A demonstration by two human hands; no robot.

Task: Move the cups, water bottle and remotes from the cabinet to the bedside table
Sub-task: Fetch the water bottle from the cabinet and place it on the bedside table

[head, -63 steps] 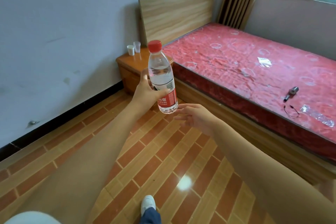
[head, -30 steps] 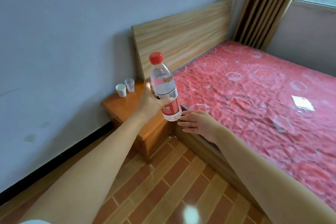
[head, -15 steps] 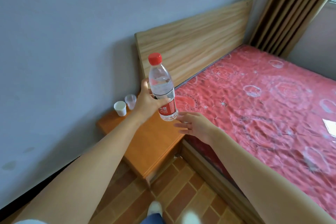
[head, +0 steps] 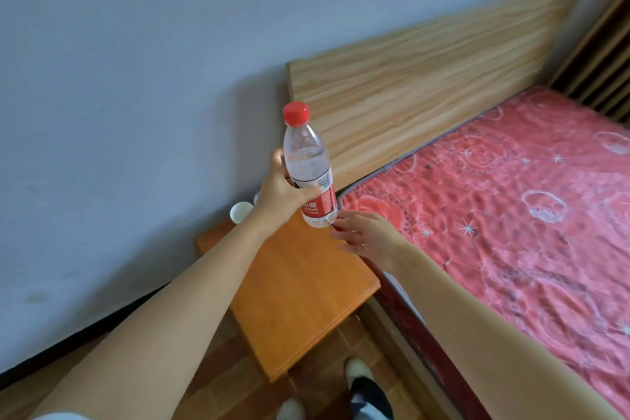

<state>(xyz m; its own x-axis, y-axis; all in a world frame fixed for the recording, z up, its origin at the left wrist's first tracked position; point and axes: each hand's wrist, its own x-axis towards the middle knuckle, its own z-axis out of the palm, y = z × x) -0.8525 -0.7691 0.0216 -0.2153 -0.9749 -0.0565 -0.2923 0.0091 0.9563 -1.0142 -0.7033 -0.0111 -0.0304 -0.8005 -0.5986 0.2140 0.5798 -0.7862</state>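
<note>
A white paper cup [head: 240, 212] stands at the back of the bedside bench [head: 293, 286], close to the wall, with a second, clear cup all but hidden behind the person's left wrist just right of it. Above the bench's rear half, the left hand [head: 278, 196] wraps fingers and thumb round the middle of the water bottle [head: 309, 169], which hangs upright with a slight tilt, red cap on top and its base clear of the wood. The bottle looks mostly full, so likely has some weight to it; its thin clear plastic would probably give under a hard squeeze, and the smooth wall could slip, which makes the labelled waist now held the sensible place to grip. Right of the bottle's base, the right hand [head: 366, 236] hovers with fingers spread and relaxed, fingertips just beside the bottle's bottom edge; whether they touch it cannot be told.

The bench top offers a broad bare stretch of wood forward of the cups, enough by the look of it to set the bottle down well apart from them. Its right edge runs near the red mattress [head: 511, 215], its front corner juts over the tiled floor, and the wooden headboard [head: 426, 85] rises behind the bottle.
</note>
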